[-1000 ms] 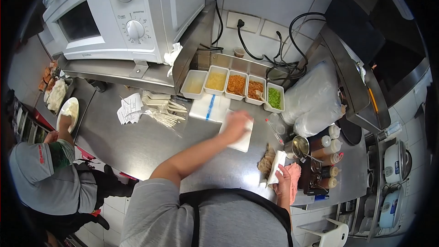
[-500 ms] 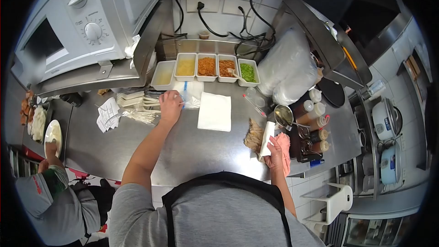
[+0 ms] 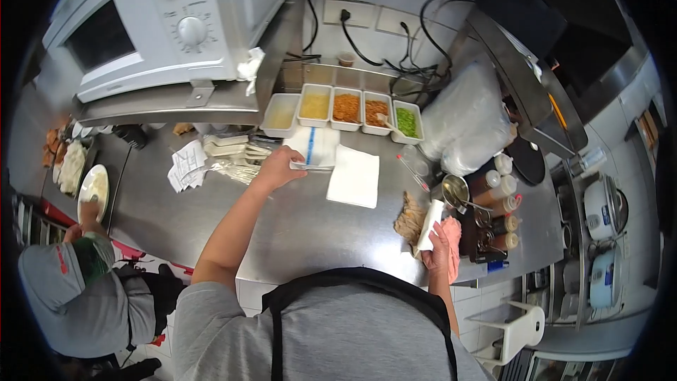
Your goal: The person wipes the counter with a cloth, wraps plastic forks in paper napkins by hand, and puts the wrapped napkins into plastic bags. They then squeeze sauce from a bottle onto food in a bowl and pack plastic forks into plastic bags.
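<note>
My left hand (image 3: 282, 166) is closed on the near edge of a stack of clear plastic bags (image 3: 321, 142) with a blue stripe, its fingers pinching the edge. Just right of the stack lies a flat pile of white paper sheets (image 3: 353, 178). At the right of the counter, my right hand (image 3: 438, 248) is wrapped around a folded white paper (image 3: 431, 226). That hand rests beside a pink cloth (image 3: 451, 240), and a crumpled brown cloth (image 3: 408, 217) lies to its left.
Food tubs (image 3: 348, 109) line the back wall. Plastic cutlery (image 3: 236, 152) and receipts (image 3: 187, 166) lie left. Sauce bottles (image 3: 502, 190) and a metal pot (image 3: 455, 189) stand right. A microwave (image 3: 162, 35) overhangs the left shelf. Another person (image 3: 77, 289) handles a plate (image 3: 94, 190).
My left hand has drawn the near edge of the bag stack slightly toward me. My right hand still holds the folded paper. The whole view has shifted and tilted a little.
</note>
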A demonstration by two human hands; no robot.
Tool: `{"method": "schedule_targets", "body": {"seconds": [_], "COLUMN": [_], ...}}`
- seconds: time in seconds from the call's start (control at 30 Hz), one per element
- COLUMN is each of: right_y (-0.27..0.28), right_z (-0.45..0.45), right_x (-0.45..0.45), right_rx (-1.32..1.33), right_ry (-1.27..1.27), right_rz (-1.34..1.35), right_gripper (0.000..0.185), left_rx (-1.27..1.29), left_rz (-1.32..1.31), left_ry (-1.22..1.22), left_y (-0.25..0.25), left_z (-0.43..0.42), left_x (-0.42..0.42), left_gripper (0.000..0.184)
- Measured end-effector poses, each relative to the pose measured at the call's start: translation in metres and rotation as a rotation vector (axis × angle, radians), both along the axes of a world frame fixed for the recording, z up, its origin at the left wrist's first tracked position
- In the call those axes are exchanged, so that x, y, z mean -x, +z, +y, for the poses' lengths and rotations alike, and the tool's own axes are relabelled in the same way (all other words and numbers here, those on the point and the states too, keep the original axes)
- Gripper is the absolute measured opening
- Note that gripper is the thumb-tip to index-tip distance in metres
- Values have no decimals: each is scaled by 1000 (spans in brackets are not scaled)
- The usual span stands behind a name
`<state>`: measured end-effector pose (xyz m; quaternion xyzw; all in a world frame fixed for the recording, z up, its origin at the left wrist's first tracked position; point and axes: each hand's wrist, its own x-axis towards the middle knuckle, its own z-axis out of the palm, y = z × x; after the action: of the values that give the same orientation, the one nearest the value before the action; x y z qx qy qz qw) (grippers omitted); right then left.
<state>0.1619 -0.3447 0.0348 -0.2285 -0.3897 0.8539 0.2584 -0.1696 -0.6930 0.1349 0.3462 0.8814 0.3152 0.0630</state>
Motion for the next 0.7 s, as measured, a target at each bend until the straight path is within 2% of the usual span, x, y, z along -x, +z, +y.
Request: {"method": "schedule_targets", "body": {"seconds": [0.03, 0.13, 0.27, 0.33, 0.43, 0.47, 0.53, 0.6, 0.7], "right_y": [0, 3, 1, 10, 22, 28, 62, 82, 52], "right_z": [0, -1, 4, -3, -20, -30, -70, -108, -143], "right_x": [0, 1, 3, 8, 23, 31, 60, 91, 150], "right_rx": [-4, -3, -3, -135, -383, -538, -933, -1001, -996], "right_ry": [-1, 19, 66, 129, 258, 328, 437, 574, 632], "right_rz": [-3, 30, -8, -97, -257, -390, -370, -424, -438], "right_gripper": [37, 37, 37, 33, 27, 24, 26, 39, 51], "left_rx": [-36, -53, 68, 112, -25, -45, -81, -23, 22], "left_rz": [20, 214, 215, 218, 10, 22, 44, -20, -36], "left_ry": [74, 0, -30, -34, 9, 8, -2, -20, -79], "left_y": [1, 12, 18, 22, 14, 9, 2, 6, 8], "left_z": [-1, -10, -13, -9, 1, 5, 15, 22, 25], "left_x": [-4, -6, -6, -7, -8, -8, -13, -21, -31], "left_gripper": [23, 19, 21, 23, 29, 32, 38, 40, 39]}}
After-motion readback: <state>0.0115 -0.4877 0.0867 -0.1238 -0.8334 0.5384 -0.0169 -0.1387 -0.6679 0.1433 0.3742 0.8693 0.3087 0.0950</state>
